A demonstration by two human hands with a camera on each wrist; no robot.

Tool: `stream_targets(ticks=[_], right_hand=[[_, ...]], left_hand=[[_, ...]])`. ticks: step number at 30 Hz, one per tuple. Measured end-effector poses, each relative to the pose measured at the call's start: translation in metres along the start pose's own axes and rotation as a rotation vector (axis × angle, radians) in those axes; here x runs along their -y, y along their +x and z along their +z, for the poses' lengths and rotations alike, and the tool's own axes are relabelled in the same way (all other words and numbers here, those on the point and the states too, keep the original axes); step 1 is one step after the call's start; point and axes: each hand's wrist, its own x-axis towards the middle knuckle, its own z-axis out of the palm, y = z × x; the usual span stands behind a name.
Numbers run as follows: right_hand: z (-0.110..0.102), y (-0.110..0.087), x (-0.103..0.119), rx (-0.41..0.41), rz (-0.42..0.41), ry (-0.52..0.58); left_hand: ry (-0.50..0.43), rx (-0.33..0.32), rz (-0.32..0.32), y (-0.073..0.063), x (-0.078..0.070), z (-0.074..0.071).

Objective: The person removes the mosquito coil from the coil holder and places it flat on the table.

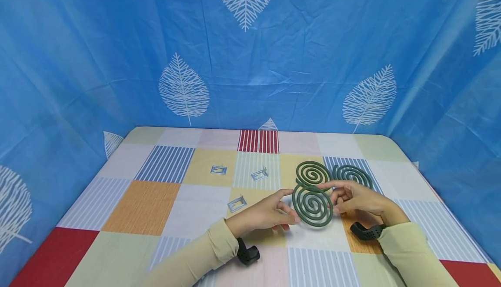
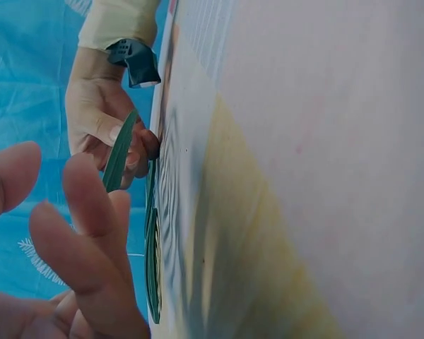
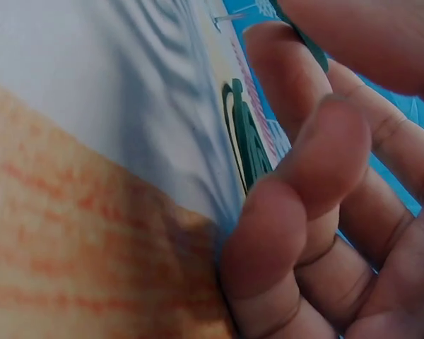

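Observation:
A dark green mosquito coil (image 1: 313, 205) is tilted up off the tabletop between the two hands. My left hand (image 1: 270, 211) has index finger and thumb at the coil's left edge, the other fingers loosely bent below. On the far side, my right hand (image 1: 354, 198) pinches the coil's right edge, index finger stretched across its top. Seen edge-on in the left wrist view, the coil (image 2: 119, 155) lies between the hands. A strip of the coil (image 3: 309, 44) runs between fingers in the right wrist view. Behind it, a second coil (image 1: 312, 171) lies flat, partly covered.
Another coil (image 1: 354, 175) lies behind the right hand. Three small metal coil stands lie to the left: one stand (image 1: 218, 170) farthest, a second stand (image 1: 259, 174), and a nearer stand (image 1: 237, 203) beside the left hand. A blue curtain (image 1: 250, 82) encloses the patchwork-covered table (image 1: 203, 217).

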Motion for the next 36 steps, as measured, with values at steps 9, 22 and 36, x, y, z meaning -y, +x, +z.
stream_targets(ticks=[9, 22, 36], right_hand=[[-0.0002, -0.0002, -0.0021, -0.001, 0.013, -0.074], [0.0008, -0.0003, -0.0028, 0.034, -0.023, -0.154], [0.0033, 0.0009, 0.0029, 0.034, -0.01, -0.168]], left_hand=[[0.015, 0.056, -0.013, 0.0014, 0.0011, -0.0024], [0.053, 0.088, -0.066, 0.0024, 0.0034, -0.003], [0.029, 0.14, -0.063, 0.004, 0.006, -0.0059]])
